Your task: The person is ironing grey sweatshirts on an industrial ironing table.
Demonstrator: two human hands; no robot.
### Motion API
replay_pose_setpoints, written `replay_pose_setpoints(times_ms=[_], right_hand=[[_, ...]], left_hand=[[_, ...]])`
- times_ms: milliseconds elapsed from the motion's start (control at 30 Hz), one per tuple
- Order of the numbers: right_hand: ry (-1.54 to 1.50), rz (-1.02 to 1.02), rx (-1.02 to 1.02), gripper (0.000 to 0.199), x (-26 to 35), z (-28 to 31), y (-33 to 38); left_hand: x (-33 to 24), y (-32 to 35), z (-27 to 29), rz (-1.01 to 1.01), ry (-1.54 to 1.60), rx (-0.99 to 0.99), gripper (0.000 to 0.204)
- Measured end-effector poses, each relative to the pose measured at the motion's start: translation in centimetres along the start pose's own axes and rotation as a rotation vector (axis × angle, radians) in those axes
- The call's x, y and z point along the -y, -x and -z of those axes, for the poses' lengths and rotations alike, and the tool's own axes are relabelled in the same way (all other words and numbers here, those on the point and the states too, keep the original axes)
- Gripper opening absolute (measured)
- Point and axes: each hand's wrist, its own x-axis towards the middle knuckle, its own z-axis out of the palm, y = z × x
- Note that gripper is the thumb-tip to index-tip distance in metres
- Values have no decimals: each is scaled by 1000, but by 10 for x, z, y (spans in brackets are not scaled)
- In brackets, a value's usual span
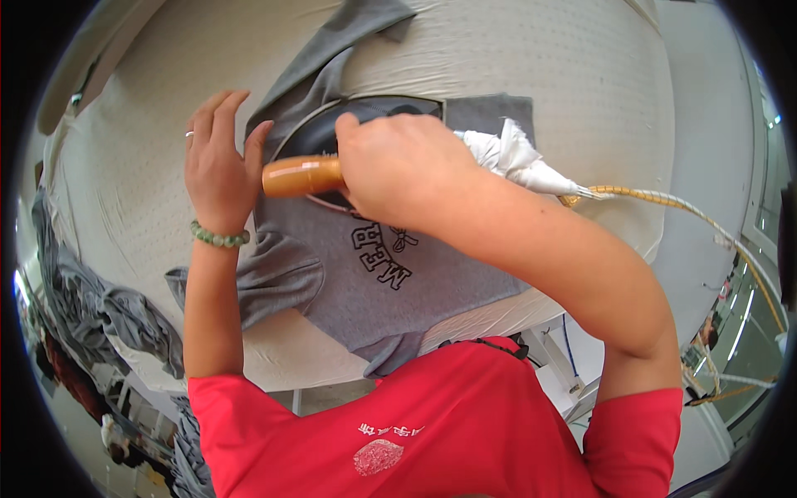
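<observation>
A grey sweatshirt [432, 295] with dark outlined lettering lies spread on a padded cream ironing table. On its upper part rests a steam iron [307, 137] with a dark body and a wooden handle. My right hand [407, 166] is wrapped round that handle, and its orange-brown end sticks out to the left. The hand and forearm hide part of the iron. Left of the iron, my left hand [220, 162] has its fingers and thumb apart beside the sweatshirt's edge, holding nothing. It wears a ring and a green bead bracelet [219, 236].
White cloth [519, 162] wraps the iron's hose joint. From there a yellow-and-white hose [689, 207] curves off to the right. A heap of grey garments [124, 311] hangs at the left edge of the ironing table [581, 62].
</observation>
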Motion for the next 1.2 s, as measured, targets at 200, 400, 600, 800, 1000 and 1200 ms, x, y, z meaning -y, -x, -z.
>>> replay_pose_setpoints(times_ms=[200, 400, 600, 800, 1000, 1200], right_hand=[[53, 6, 76, 56, -9, -9, 98], [73, 21, 44, 72, -32, -39, 165], [66, 52, 22, 40, -35, -41, 159], [102, 54, 16, 35, -43, -22, 123], [110, 25, -31, 25, -66, 14, 63], [162, -64, 3, 30, -67, 28, 41]], left_hand=[[-97, -41, -47, -397, 285, 139, 27], [-154, -75, -91, -200, 76, 611, 36], [-151, -78, -126, -375, 178, 489, 37], [-140, -90, -136, -449, 196, 481, 35], [-115, -103, -100, -305, 227, 568, 34], [-36, -86, -38, -349, 12, 692, 27]])
